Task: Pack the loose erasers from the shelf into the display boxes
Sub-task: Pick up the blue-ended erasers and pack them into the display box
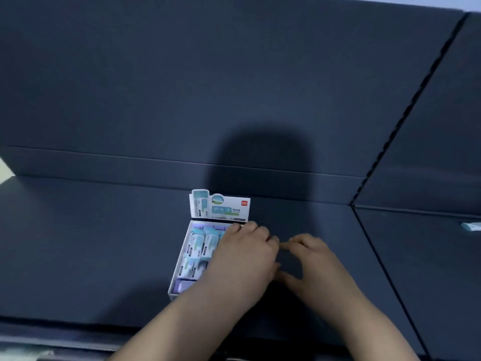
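On the shelf [104, 243]: I see a white display box [179, 267] standing open near the middle of the dark surface, its printed lid flap [221, 208] upright at the back.
Erasers [200, 246]: packed inside the box in rows, in teal-and-white sleeves, with a purple one at the front end; the right part of the box is hidden under a hand.
Left hand [244, 256]: lies over the right side of the box, fingertips at the back edge just under the flap; I cannot tell whether it holds anything.
Right hand [312, 259]: just beside the box on bare shelf, thumb and fingers spread in a loose curve, nothing in it that I can see.
Hands: close together, nearly touching, both somewhat blurred.
Far right: a small pale object [471, 226] on the neighbouring shelf section, well apart from the box, too blurred for me to name.
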Action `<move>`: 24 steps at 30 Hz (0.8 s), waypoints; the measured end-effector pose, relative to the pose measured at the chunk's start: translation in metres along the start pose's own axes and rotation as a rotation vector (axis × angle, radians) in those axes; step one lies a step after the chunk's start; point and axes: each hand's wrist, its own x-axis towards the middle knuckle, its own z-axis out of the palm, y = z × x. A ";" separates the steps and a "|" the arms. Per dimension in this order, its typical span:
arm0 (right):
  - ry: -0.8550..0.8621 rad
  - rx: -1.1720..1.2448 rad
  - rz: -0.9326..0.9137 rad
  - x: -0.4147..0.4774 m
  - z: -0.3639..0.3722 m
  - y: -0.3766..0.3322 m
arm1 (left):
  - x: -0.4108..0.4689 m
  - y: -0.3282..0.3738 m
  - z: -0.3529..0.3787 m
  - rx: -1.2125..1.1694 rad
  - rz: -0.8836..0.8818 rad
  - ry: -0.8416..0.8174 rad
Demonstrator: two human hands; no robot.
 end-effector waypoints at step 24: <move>0.028 -0.047 0.195 -0.109 -0.081 0.158 | 0.061 0.168 0.038 -0.133 0.102 -0.121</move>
